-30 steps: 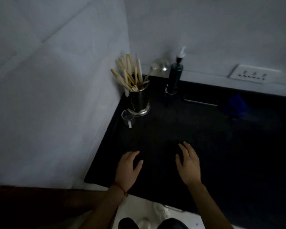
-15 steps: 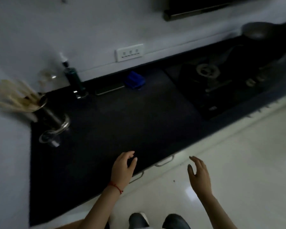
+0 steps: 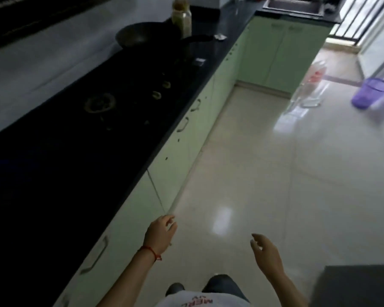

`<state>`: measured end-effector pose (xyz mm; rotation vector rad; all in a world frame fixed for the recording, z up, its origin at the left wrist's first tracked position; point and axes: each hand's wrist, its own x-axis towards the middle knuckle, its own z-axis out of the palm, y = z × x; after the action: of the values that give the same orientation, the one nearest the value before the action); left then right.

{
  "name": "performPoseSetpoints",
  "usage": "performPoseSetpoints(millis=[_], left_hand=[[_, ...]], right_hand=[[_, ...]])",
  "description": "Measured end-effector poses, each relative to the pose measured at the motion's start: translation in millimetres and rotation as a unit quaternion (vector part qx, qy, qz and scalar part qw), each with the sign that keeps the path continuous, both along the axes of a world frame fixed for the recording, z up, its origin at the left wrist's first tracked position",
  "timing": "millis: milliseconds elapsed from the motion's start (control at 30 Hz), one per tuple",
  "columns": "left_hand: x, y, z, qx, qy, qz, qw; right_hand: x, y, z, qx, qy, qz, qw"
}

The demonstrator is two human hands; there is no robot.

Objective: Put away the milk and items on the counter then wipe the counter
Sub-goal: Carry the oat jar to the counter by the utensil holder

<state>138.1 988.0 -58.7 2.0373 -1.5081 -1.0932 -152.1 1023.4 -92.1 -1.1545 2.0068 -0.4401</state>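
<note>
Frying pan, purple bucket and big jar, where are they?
frying pan (image 3: pixel 140 36), head view, inside of the bowl.
purple bucket (image 3: pixel 369 94), head view, its side wall.
jar (image 3: pixel 182 19), head view, its front.

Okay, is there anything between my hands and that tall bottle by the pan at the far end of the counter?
Nothing visible blocks the way. Both the left hand and right hand hang empty over open floor; the bottle stands far ahead on the counter, behind the pan.

glossy tiled floor (image 3: pixel 275 173), dark polished counter (image 3: pixel 75 151), translucent plastic bucket (image 3: pixel 370 91)
</note>
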Motion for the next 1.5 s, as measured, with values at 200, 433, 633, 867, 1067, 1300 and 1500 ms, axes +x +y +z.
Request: performPoseSetpoints(millis=[200,433,633,867,1067,1300,1500], left_hand=[[-73.6,-60.2,-12.2,0.057,0.026,0.007,0.998],[-99.1,-128.8,-37.7,0.118,0.006,0.012,0.993],[-103.6,-221.3,-61.5,0.152,-0.028,0.011,0.988],[-165.1,-382.5,-49.2,0.163,-0.008,-0.048,0.985],[-267.4,-524.0,-28.7,0.126,0.017,-0.118,0.985],[-372.2,-666.4,-23.6,0.081,0.034,-0.075,0.993],[-401.0,-719.7,-18.2,0.115,0.055,0.032,0.991]], right_hand=[[-85.1,-17.0,-10.0,0.057,-0.014,-0.072,0.996],[-130.7,-107.1,-9.6,0.047,-0.043,-0.102,0.993],[-157.9,-223.8,-12.4,0.038,-0.057,-0.106,0.992],[-203.1,-344.2,-10.1,0.054,-0.049,-0.138,0.988],[-265.3,-420.8,-14.5,0.074,-0.044,-0.179,0.980],[-363.3,-540.4,-30.7,0.093,-0.039,-0.168,0.981],[-423.8,-679.1,-10.5,0.093,-0.038,-0.077,0.992]])
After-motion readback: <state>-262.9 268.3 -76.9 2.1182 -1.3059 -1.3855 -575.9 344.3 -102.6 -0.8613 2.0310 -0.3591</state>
